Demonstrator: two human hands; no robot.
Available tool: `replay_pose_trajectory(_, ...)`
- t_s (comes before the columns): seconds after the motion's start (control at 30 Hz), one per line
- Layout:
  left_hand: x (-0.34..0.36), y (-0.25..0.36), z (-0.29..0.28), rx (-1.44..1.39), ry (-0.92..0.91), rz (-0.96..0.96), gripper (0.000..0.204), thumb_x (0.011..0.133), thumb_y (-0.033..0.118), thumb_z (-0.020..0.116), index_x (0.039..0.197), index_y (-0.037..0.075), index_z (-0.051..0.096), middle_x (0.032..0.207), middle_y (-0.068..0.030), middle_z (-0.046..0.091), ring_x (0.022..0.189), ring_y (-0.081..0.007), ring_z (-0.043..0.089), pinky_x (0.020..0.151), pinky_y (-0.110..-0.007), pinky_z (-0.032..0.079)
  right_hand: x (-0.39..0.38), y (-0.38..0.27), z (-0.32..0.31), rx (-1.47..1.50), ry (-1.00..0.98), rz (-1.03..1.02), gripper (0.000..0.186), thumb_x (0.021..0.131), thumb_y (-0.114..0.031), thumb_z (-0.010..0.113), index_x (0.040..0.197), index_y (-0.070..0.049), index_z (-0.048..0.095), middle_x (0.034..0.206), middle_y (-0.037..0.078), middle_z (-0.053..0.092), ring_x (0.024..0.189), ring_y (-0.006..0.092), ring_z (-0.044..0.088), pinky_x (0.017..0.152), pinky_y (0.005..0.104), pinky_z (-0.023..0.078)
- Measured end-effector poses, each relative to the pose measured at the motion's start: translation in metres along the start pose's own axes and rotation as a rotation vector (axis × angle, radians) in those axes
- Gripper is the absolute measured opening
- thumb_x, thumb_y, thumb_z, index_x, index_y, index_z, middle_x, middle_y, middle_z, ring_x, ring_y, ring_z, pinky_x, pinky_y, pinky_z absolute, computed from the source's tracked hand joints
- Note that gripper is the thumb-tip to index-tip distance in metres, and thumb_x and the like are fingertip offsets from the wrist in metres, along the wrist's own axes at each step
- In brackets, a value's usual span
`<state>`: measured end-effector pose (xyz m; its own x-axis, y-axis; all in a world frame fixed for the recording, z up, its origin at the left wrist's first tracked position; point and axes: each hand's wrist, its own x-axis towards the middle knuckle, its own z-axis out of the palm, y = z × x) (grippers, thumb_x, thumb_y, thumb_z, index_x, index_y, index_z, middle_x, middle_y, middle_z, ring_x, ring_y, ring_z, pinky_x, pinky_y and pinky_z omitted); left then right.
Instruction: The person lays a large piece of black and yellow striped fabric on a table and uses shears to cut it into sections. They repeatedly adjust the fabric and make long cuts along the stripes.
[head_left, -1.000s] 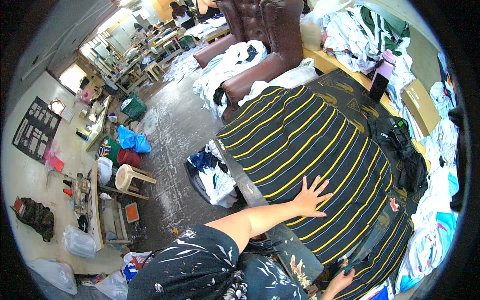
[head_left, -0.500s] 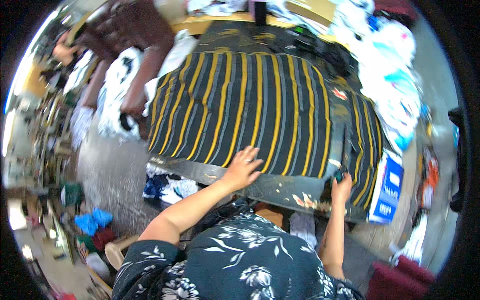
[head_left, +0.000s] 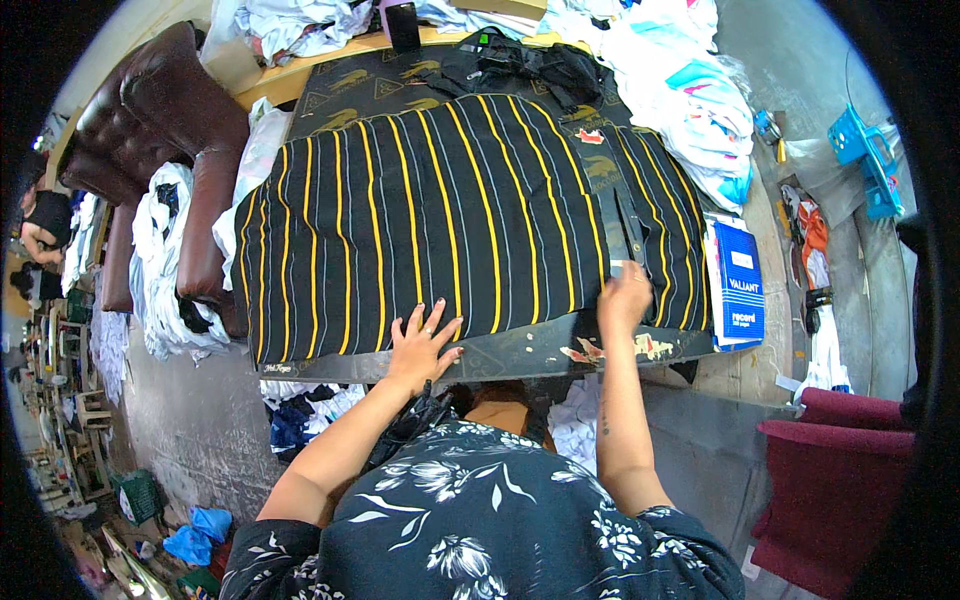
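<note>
Left hand (head_left: 420, 350): fingers spread wide, flat on near edge of striped cloth (head_left: 385, 220), gripping nothing; most cloth beyond fingertips. Right hand (head_left: 626, 296): fingers curled, can't tell on what; narrow striped piece (head_left: 672, 232) just right.

Black short-sleeved top (head_left: 480, 525) with white flowers (plus a ring (head_left: 427, 331)).

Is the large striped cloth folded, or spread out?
Spread out: the striped cloth covers a wide area of the table, the left hand touching its near edge.
</note>
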<state>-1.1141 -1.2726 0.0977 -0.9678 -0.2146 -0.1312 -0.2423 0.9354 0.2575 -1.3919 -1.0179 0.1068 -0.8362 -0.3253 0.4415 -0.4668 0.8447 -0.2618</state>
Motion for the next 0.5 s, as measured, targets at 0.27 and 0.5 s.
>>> replay_pose_trajectory(0.27,0.008,-0.002,0.001,-0.044,0.103,-0.031,0.054,0.088,0.04,0.064,0.139,0.027,0.051,0.157,-0.0115,0.028,0.136,-0.0341,0.032,0.105,-0.054,0.027,-0.005,-0.03,0.022,0.066,-0.168,0.108,0.052,0.087,-0.013,0.062,0.134,0.003,0.045,0.118,0.022,0.059,0.111,0.0375,0.055,0.096,0.0464,0.043)
replay_pose_trajectory(0.5,0.015,0.01,0.005,-0.074,0.134,0.009,0.052,0.091,0.039,0.062,0.14,0.027,0.051,0.16,-0.0136,0.019,0.142,-0.0403,0.023,0.109,-0.06,0.021,-0.025,-0.053,0.029,0.043,-0.256,-0.015,0.043,0.088,-0.028,0.063,0.127,-0.011,0.06,0.14,0.024,0.041,0.13,0.0429,0.037,0.108,0.0519,0.032)
